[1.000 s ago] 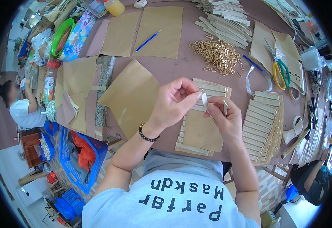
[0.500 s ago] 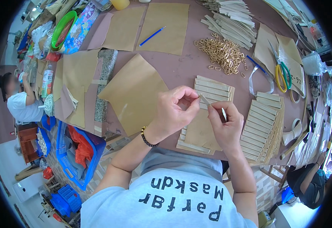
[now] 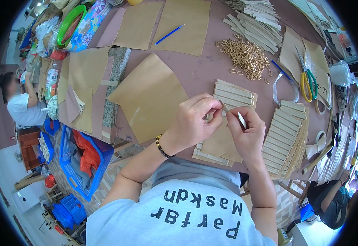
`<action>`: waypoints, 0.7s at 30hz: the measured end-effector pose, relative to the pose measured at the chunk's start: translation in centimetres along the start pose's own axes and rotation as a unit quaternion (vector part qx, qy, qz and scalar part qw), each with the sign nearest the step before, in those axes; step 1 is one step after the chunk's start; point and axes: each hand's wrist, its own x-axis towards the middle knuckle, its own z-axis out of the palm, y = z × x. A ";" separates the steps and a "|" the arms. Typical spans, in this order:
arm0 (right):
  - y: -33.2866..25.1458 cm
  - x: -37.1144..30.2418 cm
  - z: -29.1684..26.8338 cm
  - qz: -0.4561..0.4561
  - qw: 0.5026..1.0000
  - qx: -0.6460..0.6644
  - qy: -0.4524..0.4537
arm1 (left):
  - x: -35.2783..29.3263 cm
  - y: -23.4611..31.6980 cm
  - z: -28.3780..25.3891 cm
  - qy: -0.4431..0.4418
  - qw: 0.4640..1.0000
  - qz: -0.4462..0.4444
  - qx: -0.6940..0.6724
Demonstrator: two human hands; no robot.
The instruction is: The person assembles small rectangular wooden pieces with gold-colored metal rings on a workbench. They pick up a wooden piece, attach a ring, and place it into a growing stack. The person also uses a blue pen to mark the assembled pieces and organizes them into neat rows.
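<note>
Both hands meet above the table's near edge, with a narrow pale strip (image 3: 225, 108) stretched between their fingertips. My left hand (image 3: 193, 123) is closed in a pinch at the strip's far end; a small gold-coloured bit shows there, too small to make out. In a pinch too, my right hand (image 3: 248, 135) grips the strip, and a whitish end juts out between its fingers. Beneath the hands lies a brown sheet (image 3: 216, 143) over cards lined with pale strips (image 3: 235, 95). To the right sits a fanned stack of similar strip-lined cards (image 3: 283, 137).
Gold oval rings (image 3: 246, 57) are heaped beyond my hands, near a pile of loose strips (image 3: 259, 30). Scissors (image 3: 306, 80) and a blue pen (image 3: 281, 69) lie at right. Brown paper sheets (image 3: 148, 96) cover the left side. A blue basket (image 3: 78, 164) stands below the table.
The view has shifted slightly, so the table's things appear a little to the right. Both hands keep their pinch on the strip, with the fingertips drawn slightly closer together.
</note>
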 end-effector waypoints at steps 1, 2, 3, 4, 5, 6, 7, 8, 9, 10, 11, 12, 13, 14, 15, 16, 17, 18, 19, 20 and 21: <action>0.0 0.0 0.0 -0.002 1.000 0.003 0.001 | 0.0 0.0 0.0 -0.002 1.000 0.001 0.005; 0.1 0.0 0.0 -0.003 1.000 0.006 0.002 | 0.1 0.1 -0.1 -0.003 1.000 0.002 0.010; 0.0 0.0 0.0 0.001 1.000 0.003 -0.001 | 0.1 0.1 -0.1 -0.002 1.000 0.008 0.015; -0.1 0.0 0.0 0.006 1.000 0.001 -0.003 | 0.2 0.1 -0.1 0.000 1.000 0.013 0.019; -0.1 0.0 0.0 0.011 1.000 -0.002 -0.005 | 0.2 0.1 -0.2 0.002 1.000 0.019 0.024; -0.1 0.0 0.0 0.008 1.000 0.001 -0.002 | 0.1 0.1 -0.1 0.002 1.000 0.015 0.021; 0.0 0.0 0.0 0.005 1.000 0.003 0.000 | 0.0 0.1 -0.1 0.002 1.000 0.010 0.018; 0.0 -0.1 0.0 0.002 1.000 0.006 0.003 | -0.1 0.1 0.0 0.002 1.000 0.005 0.016; 0.0 -0.1 0.0 -0.005 1.000 0.006 0.004 | -0.1 0.1 0.1 0.001 1.000 -0.002 0.006; 0.1 0.0 0.0 -0.012 1.000 0.005 0.005 | -0.1 0.2 0.2 0.000 1.000 -0.008 -0.003; 0.1 0.0 0.0 -0.019 1.000 0.005 0.006 | -0.2 0.2 0.2 -0.001 1.000 -0.014 -0.012; 0.0 0.0 -0.1 -0.011 1.000 -0.001 0.001 | -0.2 0.2 0.2 0.004 1.000 -0.007 -0.002; -0.1 0.0 -0.2 -0.004 1.000 -0.006 -0.004 | -0.1 0.1 0.1 0.009 1.000 0.000 0.008; -0.1 0.0 -0.3 0.004 1.000 -0.012 -0.009 | -0.1 0.1 0.1 0.014 1.000 0.007 0.018; -0.1 0.0 -0.3 0.005 1.000 -0.008 -0.009 | -0.1 0.1 0.1 0.015 1.000 0.013 0.019; 0.0 0.0 -0.3 0.007 1.000 -0.004 -0.009 | -0.1 0.1 0.1 0.016 0.999 0.019 0.021; 0.0 0.0 -0.2 0.009 1.000 0.000 -0.008 | 0.0 0.1 0.1 0.016 0.999 0.025 0.022; 0.0 0.0 -0.3 0.011 1.000 -0.002 -0.010 | 0.0 0.1 0.1 0.018 0.999 0.030 0.026; 0.0 0.0 -0.3 0.013 1.000 -0.004 -0.012 | 0.0 0.0 0.1 0.020 0.999 0.035 0.031; 0.1 0.0 -0.3 0.015 1.000 -0.006 -0.014 | -0.1 0.0 0.1 0.021 0.998 0.040 0.035; 0.1 0.1 -0.3 0.013 1.000 -0.005 -0.013 | 0.0 0.0 0.1 0.020 0.998 0.039 0.034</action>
